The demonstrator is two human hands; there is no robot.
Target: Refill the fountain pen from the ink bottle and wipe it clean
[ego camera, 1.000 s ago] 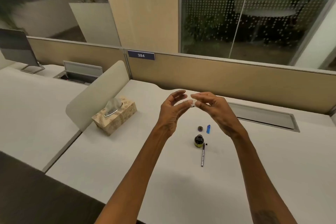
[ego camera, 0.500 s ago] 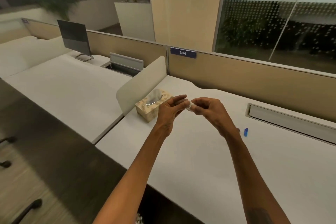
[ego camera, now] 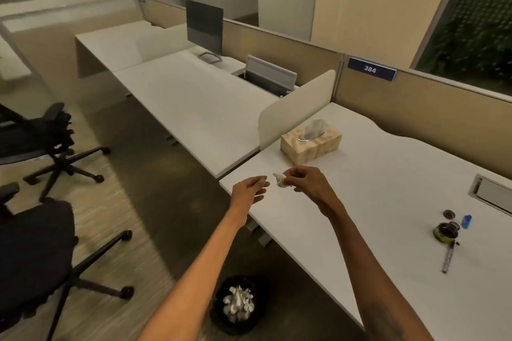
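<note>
While lying flat on the white desk (ego camera: 388, 188), well to the right of the tissue box (ego camera: 311, 144), fountain pen (ego camera: 448, 257) points its dark end toward the ink bottle (ego camera: 445, 231) and almost touches it. Open at the top, that bottle, with a yellowish band round its side. Just beyond it, a small dark cap (ego camera: 449, 214); beside the cap, a little blue piece (ego camera: 466, 221) (too small to make out what it is). All four clustered together, apart from both hands.

Nearer the tissue box, just in front of it and raised above the desk's corner: right hand (ego camera: 307, 185), fingertips pinched on a crumpled white tissue wad (ego camera: 280, 180). Left of the wad, left hand (ego camera: 249, 192), fingers loosely curled and holding nothing, a small gap between its fingertips and the wad.

From the box's slot, one tissue standing up. Directly behind the box, a pale rounded divider panel (ego camera: 296, 108); farther back, a tan partition with a blue plate marked 384 (ego camera: 371, 69).

Down on the floor, below the desk's near edge and well in front of the box, a black wastebasket (ego camera: 235, 307) with crumpled white tissues inside. Far left of the box, two dark office chairs (ego camera: 36, 257) on the carpet. On the neighbouring desk beyond the divider, a monitor (ego camera: 204, 28).
</note>
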